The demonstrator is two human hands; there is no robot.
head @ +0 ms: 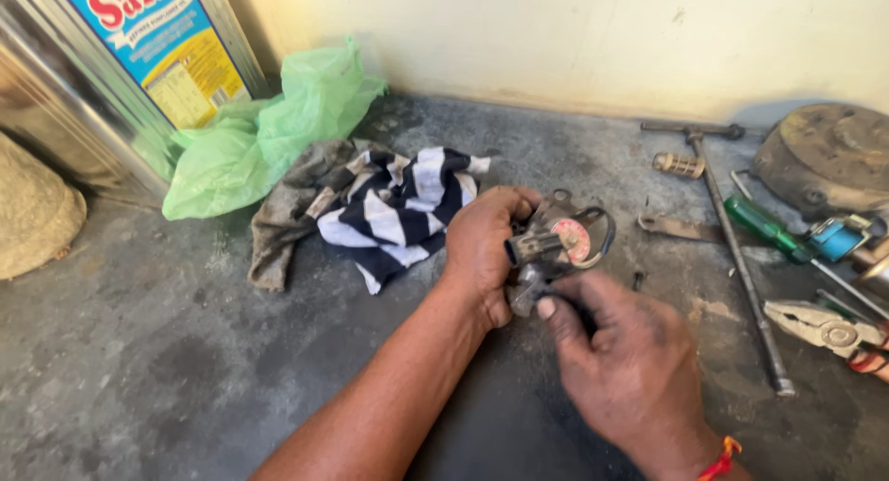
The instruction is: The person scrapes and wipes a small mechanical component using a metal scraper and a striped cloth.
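A grey, stained concrete floor runs up to a pale wall, with a striped black-and-white rag and a green plastic bag lying just beyond the left hand's fingers. The left hand has its fingers curled tight around a small greasy metal part with a wire loop, held just above the floor, while the right hand pinches the part's lower end between thumb and fingers. Past the right fingers lie a long rod wrench, a green-handled screwdriver and pliers.
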